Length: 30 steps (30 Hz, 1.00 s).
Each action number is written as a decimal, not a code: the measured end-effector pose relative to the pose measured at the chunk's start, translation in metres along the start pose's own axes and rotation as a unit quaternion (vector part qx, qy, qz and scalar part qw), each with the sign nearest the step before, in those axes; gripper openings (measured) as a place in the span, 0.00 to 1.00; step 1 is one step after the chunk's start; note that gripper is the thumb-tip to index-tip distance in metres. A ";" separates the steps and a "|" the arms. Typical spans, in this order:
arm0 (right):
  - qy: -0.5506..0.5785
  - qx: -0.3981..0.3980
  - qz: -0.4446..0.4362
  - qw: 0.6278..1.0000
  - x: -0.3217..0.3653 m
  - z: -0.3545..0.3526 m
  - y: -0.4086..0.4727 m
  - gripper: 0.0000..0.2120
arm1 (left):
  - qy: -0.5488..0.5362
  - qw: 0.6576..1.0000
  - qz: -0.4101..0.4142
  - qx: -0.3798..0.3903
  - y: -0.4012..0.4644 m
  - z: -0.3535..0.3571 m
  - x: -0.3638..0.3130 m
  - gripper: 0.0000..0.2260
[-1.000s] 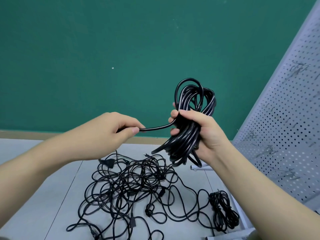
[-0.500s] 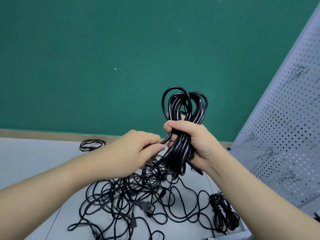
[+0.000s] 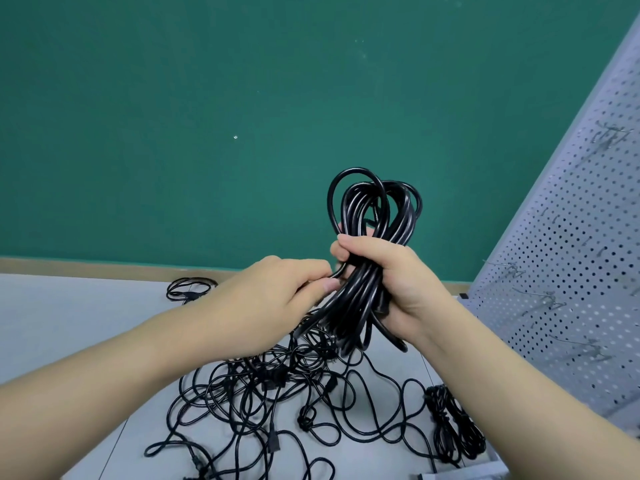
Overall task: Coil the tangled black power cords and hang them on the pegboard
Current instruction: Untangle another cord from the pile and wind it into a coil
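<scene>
At the left of the frame, a small coiled cord (image 3: 189, 289) lies on the grey surface (image 3: 69, 323) near the green wall (image 3: 207, 116). Right of it, near the centre, the left hand (image 3: 266, 303) pinches the free end of a cord between thumb and curled fingers, right against the bundle (image 3: 367, 258). That bundle, a thick hank of black loops, is held upright at centre frame, clear of the surface, by the right hand (image 3: 391, 278), whose fingers wrap round its middle; loops stick out above the fist and below it. Beneath both hands, a tangle of cords (image 3: 277, 403) sprawls over the lower middle of the surface, and a second tied bundle (image 3: 453, 424) lies at its lower right. Along the right edge stands the pegboard (image 3: 571, 271), with bare metal hooks (image 3: 550, 299).

The step in hand looks like the finish of coiling one cord: the loops are gathered and the tail is being worked round or tucked in. The next move probably calls for cinching that tail tight so the loops cannot spring apart, then carrying the bundle right and slipping a top loop over a hook. Most cords are not yet coiled.
</scene>
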State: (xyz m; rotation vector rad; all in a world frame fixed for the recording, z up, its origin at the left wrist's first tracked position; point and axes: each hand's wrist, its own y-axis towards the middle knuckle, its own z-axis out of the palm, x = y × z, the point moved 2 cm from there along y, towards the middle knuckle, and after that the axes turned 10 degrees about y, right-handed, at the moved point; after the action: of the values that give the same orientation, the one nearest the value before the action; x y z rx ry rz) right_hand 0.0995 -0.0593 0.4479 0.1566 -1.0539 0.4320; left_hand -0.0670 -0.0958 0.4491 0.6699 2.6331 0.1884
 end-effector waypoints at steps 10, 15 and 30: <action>-0.084 -0.043 -0.015 0.995 0.013 -0.019 -0.002 0.09 | 0.220 0.961 0.135 -0.102 -0.004 -0.041 0.016 0.18; -0.066 0.073 0.025 0.995 0.008 -0.014 -0.006 0.04 | 0.207 0.964 0.126 -0.107 -0.006 -0.050 0.016 0.20; -0.443 0.171 0.057 0.878 -0.014 0.015 -0.019 0.18 | 0.124 0.971 0.188 -0.079 -0.004 -0.073 -0.020 0.11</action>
State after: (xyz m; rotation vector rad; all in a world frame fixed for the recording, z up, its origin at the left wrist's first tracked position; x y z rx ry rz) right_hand 0.0895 -0.0852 0.4448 0.6570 -1.8898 0.6793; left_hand -0.0837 -0.1114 0.5218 1.1503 2.6547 0.6224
